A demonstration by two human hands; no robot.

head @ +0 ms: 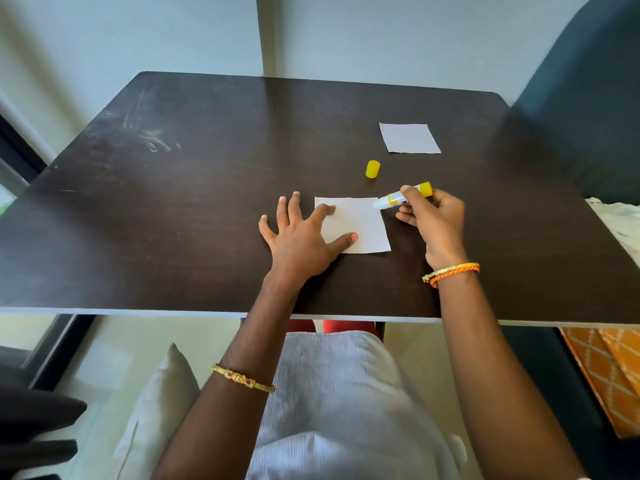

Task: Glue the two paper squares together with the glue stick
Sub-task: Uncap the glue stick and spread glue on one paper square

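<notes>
A white paper square (360, 223) lies on the dark table (194, 209) in front of me. My left hand (299, 233) rests spread on the table, its index finger and thumb pressing the square's left part. My right hand (433, 220) grips an uncapped glue stick (391, 199) with a yellow end, its white tip touching the square's upper right corner. The yellow cap (372, 169) stands on the table just behind. A second white paper square (408, 137) lies flat farther back on the right.
A dark green chair (585, 88) stands past the table's right edge. White cloth (620, 223) lies at the right, orange patterned fabric (609, 372) below it. A pale cushion (156, 403) sits at my left side.
</notes>
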